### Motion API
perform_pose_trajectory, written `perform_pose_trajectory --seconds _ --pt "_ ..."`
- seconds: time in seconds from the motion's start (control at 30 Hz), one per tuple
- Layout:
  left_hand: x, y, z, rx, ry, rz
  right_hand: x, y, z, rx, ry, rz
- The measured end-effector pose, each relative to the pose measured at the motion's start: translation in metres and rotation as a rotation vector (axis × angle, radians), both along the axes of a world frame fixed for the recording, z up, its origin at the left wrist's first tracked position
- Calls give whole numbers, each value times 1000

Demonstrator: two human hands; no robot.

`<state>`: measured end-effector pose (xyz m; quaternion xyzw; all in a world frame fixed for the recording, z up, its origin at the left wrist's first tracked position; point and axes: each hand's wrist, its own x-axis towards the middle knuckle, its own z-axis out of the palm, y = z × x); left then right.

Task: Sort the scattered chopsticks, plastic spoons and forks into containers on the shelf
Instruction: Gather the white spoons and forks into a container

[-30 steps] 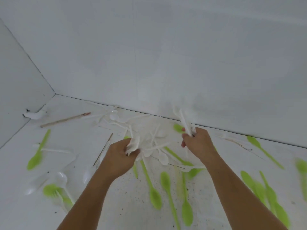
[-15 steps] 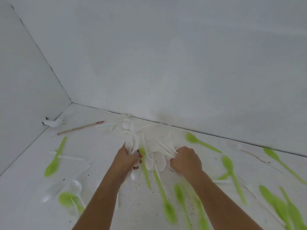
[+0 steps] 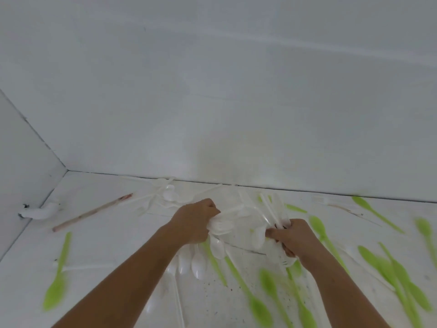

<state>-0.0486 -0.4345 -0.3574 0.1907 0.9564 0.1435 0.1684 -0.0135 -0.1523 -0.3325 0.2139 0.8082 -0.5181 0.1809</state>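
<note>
A heap of white plastic spoons and forks (image 3: pixel 246 218) lies on the white shelf floor (image 3: pixel 113 247) near the back wall. My left hand (image 3: pixel 194 221) is closed on a bunch of white cutlery at the heap's left side. My right hand (image 3: pixel 293 237) grips another bunch at its right side, with handles sticking up past the fingers. Several green spoons (image 3: pixel 260 306) lie scattered in front and to the right. One green spoon (image 3: pixel 58 275) lies at the left. A wooden chopstick (image 3: pixel 92 211) rests at the back left.
White walls close the shelf at the back and left, meeting in a corner (image 3: pixel 67 170). A small white fitting (image 3: pixel 39 213) sticks out low on the left wall. More white cutlery (image 3: pixel 165 195) lies along the back wall. Dark specks dot the floor.
Both hands have drawn the white cutlery together and shifted right, my right hand now lower and holding a larger bunch. The view has swung, so the corner sits farther left.
</note>
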Motion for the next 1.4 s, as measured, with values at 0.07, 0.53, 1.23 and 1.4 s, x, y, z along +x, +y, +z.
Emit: perform_pose_trajectory --seconds 0.07,0.53,1.23,1.4 --pt "-9 1 3 -137 -3 -127 2 5 -3 -58 5 -34" --pt "-30 -4 27 114 -53 5 10 25 -15 -394 19 -107" --pt "110 144 145 849 -233 15 200 158 144 -2 419 -254" --pt "147 235 164 865 -300 -55 260 264 155 538 296 -82"
